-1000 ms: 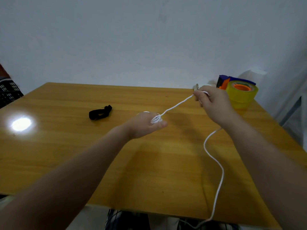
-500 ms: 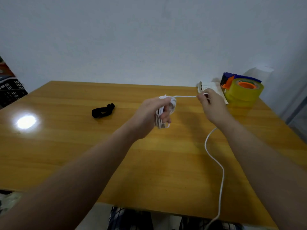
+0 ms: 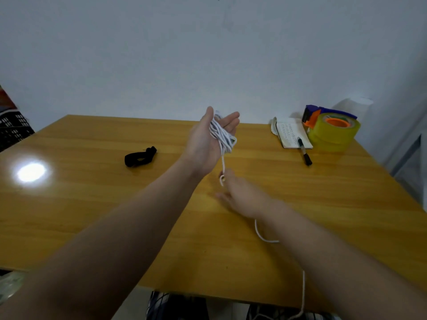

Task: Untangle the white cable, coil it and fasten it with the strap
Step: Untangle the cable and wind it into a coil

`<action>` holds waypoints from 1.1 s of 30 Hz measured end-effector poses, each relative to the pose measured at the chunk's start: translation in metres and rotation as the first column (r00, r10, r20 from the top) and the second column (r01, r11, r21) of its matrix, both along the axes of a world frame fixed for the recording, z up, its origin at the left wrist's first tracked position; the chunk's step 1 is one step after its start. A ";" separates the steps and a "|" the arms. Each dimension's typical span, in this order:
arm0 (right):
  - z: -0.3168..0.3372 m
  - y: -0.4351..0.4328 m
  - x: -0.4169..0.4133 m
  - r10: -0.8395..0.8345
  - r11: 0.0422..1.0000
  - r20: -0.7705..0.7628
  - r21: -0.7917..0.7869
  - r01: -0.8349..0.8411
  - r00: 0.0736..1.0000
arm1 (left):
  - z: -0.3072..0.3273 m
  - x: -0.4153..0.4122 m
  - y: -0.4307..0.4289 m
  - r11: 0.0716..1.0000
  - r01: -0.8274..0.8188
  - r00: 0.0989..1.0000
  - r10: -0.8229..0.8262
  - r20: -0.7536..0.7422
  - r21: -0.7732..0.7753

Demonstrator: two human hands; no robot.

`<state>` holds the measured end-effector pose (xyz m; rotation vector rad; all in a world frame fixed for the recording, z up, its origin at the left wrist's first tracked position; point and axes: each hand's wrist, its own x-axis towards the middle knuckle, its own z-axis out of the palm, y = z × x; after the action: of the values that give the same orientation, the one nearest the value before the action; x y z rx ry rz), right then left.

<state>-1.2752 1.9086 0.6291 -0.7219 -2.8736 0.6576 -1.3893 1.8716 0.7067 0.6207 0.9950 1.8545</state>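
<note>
**Cable half-coiled around the left hand**

Up above the wooden table [image 3: 92,204], the left hand [image 3: 209,139] is raised with its palm turned inward and its fingers loosely spread, several loops of the white cable [image 3: 223,137] wound around them. From that bundle a single strand drops straight down to the right hand [image 3: 240,192], which hovers low over the table, blurred; the strand meets it at the fingertips, but whether they pinch it I cannot tell. Behind the right wrist the cable shows again, curving across the table and running off its near edge toward the floor. The black strap [image 3: 139,156] lies on the table to the left of the left hand, well apart from it. Off to the right of that hand sit a small notebook [image 3: 292,135], a black pen [image 3: 304,153] partly on it, and a yellow tape dispenser [image 3: 331,132] just beside them.
</note>
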 end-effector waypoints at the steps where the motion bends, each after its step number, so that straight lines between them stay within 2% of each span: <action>1: 0.000 -0.006 0.000 0.032 0.999 0.034 0.041 -0.034 0.999 | -0.005 -0.005 0.003 0.997 -0.067 0.996 0.066 -0.056 -0.026; 4: 0.005 -0.011 0.003 0.008 0.997 0.006 0.081 -0.009 1.000 | -0.020 -0.019 0.007 0.962 -0.266 0.932 0.241 -0.271 -0.059; 8: 0.011 0.001 0.011 -0.166 0.986 -0.098 0.005 0.168 0.981 | -0.030 -0.017 0.007 0.924 -0.378 0.790 0.290 -0.540 -0.058; 9: 0.011 0.004 0.013 -0.196 0.980 -0.136 -0.002 0.198 0.971 | -0.031 -0.016 0.009 0.907 -0.417 0.770 0.322 -0.550 -0.052; 12: 0.008 0.012 0.021 -0.233 0.972 -0.330 -0.094 0.213 0.915 | -0.024 -0.023 0.016 0.865 -0.495 0.805 0.421 -0.418 -0.081; 14: 0.010 0.013 0.027 -0.248 0.968 -0.405 -0.136 0.210 0.880 | -0.024 -0.028 0.017 0.850 -0.515 0.804 0.437 -0.403 -0.106; 16: 0.013 0.012 0.030 -0.237 0.971 -0.409 -0.118 0.207 0.881 | -0.030 -0.025 0.017 0.847 -0.525 0.759 0.423 -0.495 -0.082; 19: 0.017 0.006 0.037 -0.197 0.973 -0.396 0.030 0.227 0.897 | -0.042 -0.030 0.012 0.819 -0.574 0.600 0.405 -0.689 -0.018; 20: 0.021 0.004 0.042 -0.193 0.977 -0.469 -0.015 0.211 0.862 | -0.046 -0.040 0.008 0.804 -0.594 0.588 0.404 -0.701 -0.034; 23: 0.042 0.007 0.054 -0.320 0.933 -0.712 -0.353 0.075 0.625 | -0.062 -0.069 -0.007 0.819 -0.543 0.682 0.301 -0.666 -0.186; 24: 0.049 0.011 0.055 -0.363 0.910 -0.750 -0.413 0.037 0.553 | -0.068 -0.071 -0.013 0.830 -0.507 0.695 0.236 -0.679 -0.231; 26: 0.059 0.016 0.051 -0.409 0.863 -0.772 -0.501 -0.069 0.487 | -0.080 -0.068 -0.020 0.851 -0.449 0.696 0.143 -0.704 -0.272; 28: 0.060 0.013 0.040 -0.456 0.791 -0.739 -0.592 -0.156 0.495 | -0.089 -0.061 -0.021 0.858 -0.432 0.668 0.096 -0.738 -0.279; 30: 0.056 0.009 0.029 -0.459 0.791 -0.684 -0.605 -0.090 0.568 | -0.089 -0.053 -0.021 0.863 -0.417 0.686 0.093 -0.722 -0.284; 33: 0.046 0.014 0.022 -0.401 0.825 -0.443 -0.555 0.105 0.802 | -0.081 -0.051 -0.019 0.860 -0.452 0.612 0.104 -0.784 -0.238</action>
<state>-1.2529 1.9226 0.6756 -0.8041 -2.0289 1.3498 -1.4404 1.8527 0.6253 1.0472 2.1032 1.5386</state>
